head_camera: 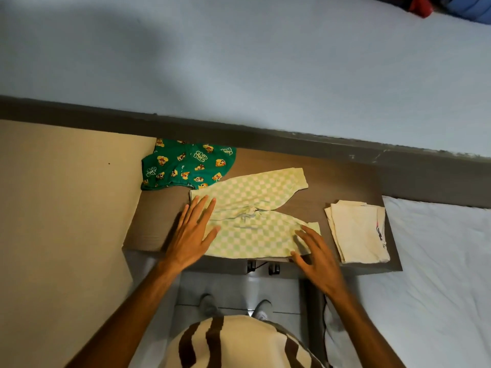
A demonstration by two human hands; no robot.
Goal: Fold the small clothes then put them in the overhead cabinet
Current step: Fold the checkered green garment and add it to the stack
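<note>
Wall (pixel 239 49): pale blue-grey, fills the upper half; a dark grey band (pixel 265 134) runs along its foot, sloping down to the right.

Panel (pixel 66 208): plain tan surface at left, butting against the counter's left edge.

Bed (pixel 438 261): white sheet, creased, at right, meeting the counter's right edge.

Counter (pixel 345 181): brown wood-grain top, set between panel and bed, back edge at the grey band. Bare wood shows at the front left corner and in the back right area. Front edge overhangs a pale tiled floor (pixel 239 288).

Pants (pixel 255 224): small, pale green-and-white check, spread flat at the counter's middle, waist to the left, two legs pointing right, crotch bunched. The near leg reaches the front edge.

Green garment (pixel 186 166): cartoon print, rumpled, at the back left corner, its lower edge touching the pants.

Cream cloth (pixel 356 232): folded, at the counter's right end, apart from the pants.

Left hand (pixel 194 232): flat, fingers spread, palm down on the waist, gripping nothing.

Right hand (pixel 316 253): fingers spread and loose over the near leg's cuff, gripping nothing.
</note>
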